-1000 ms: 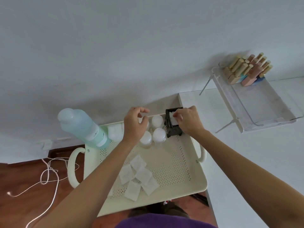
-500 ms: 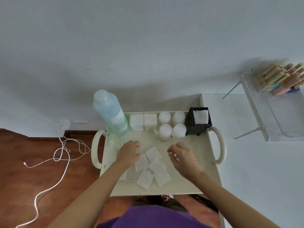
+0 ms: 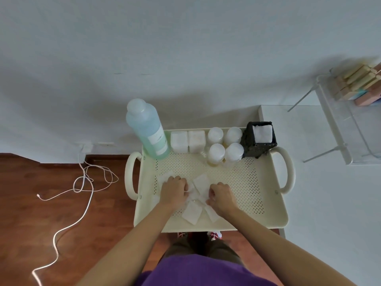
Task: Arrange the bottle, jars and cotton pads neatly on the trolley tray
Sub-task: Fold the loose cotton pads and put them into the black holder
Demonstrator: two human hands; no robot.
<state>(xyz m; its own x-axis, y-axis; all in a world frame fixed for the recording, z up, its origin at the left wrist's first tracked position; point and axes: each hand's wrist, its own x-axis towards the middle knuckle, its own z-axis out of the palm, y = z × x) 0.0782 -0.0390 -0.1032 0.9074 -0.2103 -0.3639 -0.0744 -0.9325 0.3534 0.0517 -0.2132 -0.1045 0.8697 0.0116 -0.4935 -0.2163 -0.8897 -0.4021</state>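
A cream perforated trolley tray (image 3: 247,182) holds everything. Along its far edge stand a tall blue-green bottle (image 3: 147,131), two square white jars (image 3: 188,140), several round white-lidded jars (image 3: 225,145) and a black holder (image 3: 259,141) with white pads inside. Several loose square cotton pads (image 3: 199,183) lie scattered at the near middle. My left hand (image 3: 174,190) and my right hand (image 3: 221,196) rest on this pile, fingers curled onto the pads, with some pads hidden under them.
A white cable (image 3: 82,188) loops over the wooden floor at the left. A white table (image 3: 329,203) stands at the right, carrying a clear tray (image 3: 346,129) with wooden-capped bottles (image 3: 358,85). A white wall is behind the trolley.
Both hands came back from the jars and black holder at the far edge to the loose pads near me, and now close on them. The view shifted downward.
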